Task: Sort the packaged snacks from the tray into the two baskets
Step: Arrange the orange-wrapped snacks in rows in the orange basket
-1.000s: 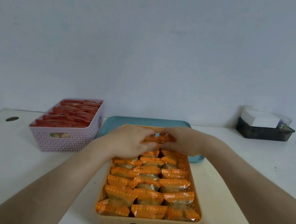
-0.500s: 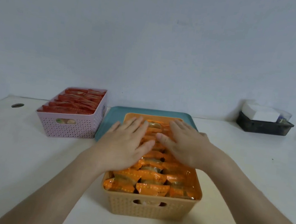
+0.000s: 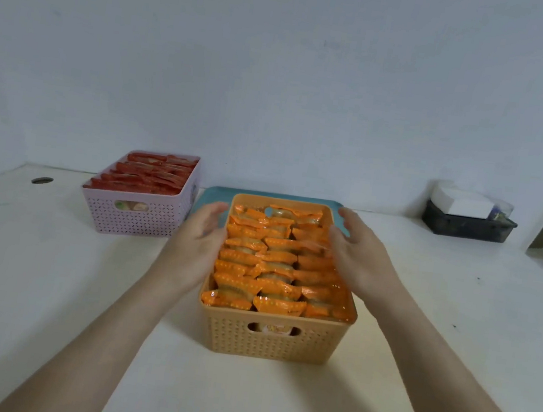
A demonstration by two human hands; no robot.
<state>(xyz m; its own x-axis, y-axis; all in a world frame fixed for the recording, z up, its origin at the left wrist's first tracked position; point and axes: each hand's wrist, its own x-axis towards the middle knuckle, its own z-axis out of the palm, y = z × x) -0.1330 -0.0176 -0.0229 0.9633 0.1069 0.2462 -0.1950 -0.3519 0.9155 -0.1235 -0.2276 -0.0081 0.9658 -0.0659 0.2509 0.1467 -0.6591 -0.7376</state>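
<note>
White wall rises behind a pale counter (image 3: 46,280) that carries everything. At the middle stands an orange basket (image 3: 271,340), packed full with rows of orange snack packets (image 3: 269,264). Just behind it, a teal tray (image 3: 216,195) shows only its rim and corners; no packets can be seen on it. Further left and apart sits a pink basket (image 3: 139,216) filled with red snack packets (image 3: 150,172). Both hands flank the orange basket at its upper sides: the left hand (image 3: 198,241) with palm facing the left wall of the basket, the right hand (image 3: 357,251) at the right rim. Each grip is spread, fingers loose, holding nothing; whether they touch the basket cannot be told. Far right, near the wall, a dark bin (image 3: 467,226) holds a white box (image 3: 460,203).
</note>
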